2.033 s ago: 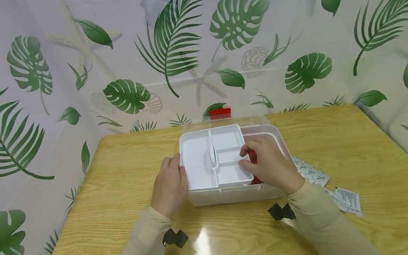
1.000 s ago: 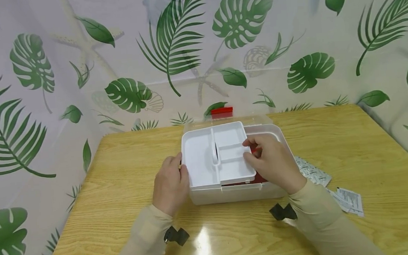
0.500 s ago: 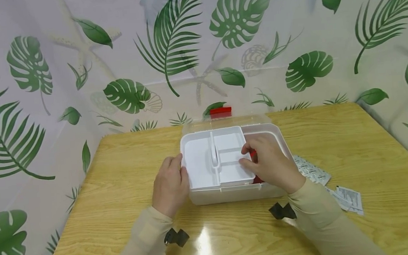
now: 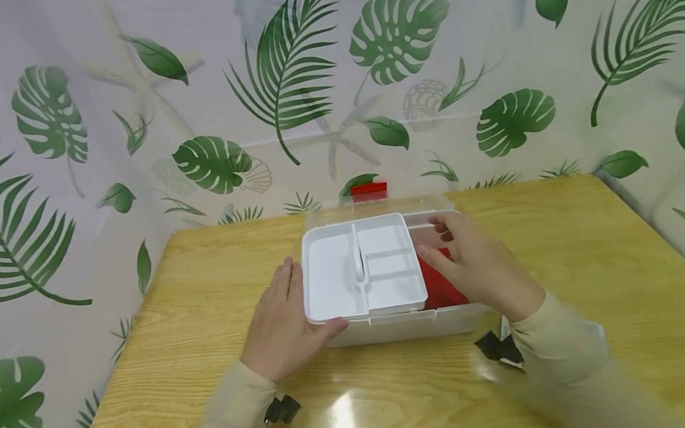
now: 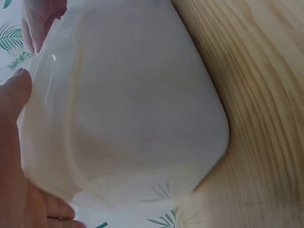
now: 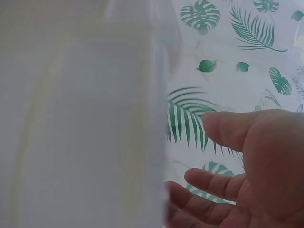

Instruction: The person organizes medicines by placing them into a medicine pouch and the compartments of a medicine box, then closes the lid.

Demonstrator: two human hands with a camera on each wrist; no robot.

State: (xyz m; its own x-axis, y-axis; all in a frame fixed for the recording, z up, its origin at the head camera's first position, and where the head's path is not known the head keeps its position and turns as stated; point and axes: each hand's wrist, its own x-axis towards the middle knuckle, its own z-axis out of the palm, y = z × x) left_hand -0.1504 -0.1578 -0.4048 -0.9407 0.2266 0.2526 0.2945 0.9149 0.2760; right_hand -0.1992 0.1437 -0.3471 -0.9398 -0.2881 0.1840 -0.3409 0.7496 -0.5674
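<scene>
A white divided tray [image 4: 331, 273] with a central handle sits in the left part of a translucent box [image 4: 408, 328]. My left hand [image 4: 279, 326] lies against the box's left front corner, fingers straight along the side and thumb stretched across the front; in the left wrist view it spans the box wall [image 5: 142, 95]. Over the box's right part hovers my right hand [image 4: 481, 264], apart from the tray, its fingers loosely bent around nothing. Something red [image 4: 441, 290] shows inside the box beside the tray. In the right wrist view the right hand [image 6: 266, 161] has thumb and fingers spread apart.
The clear lid [image 4: 430, 202] with a red latch [image 4: 369, 189] is folded back behind the box. Packets on the wooden table [image 4: 205, 281] at the right are mostly covered by the right sleeve [image 4: 563, 351]. A leaf-patterned cloth [image 4: 334, 77] hangs behind.
The tray's right side, raised a second ago, now sits lower. My right hand has left the tray's right edge and moved right. The left hand's thumb has spread along the box front.
</scene>
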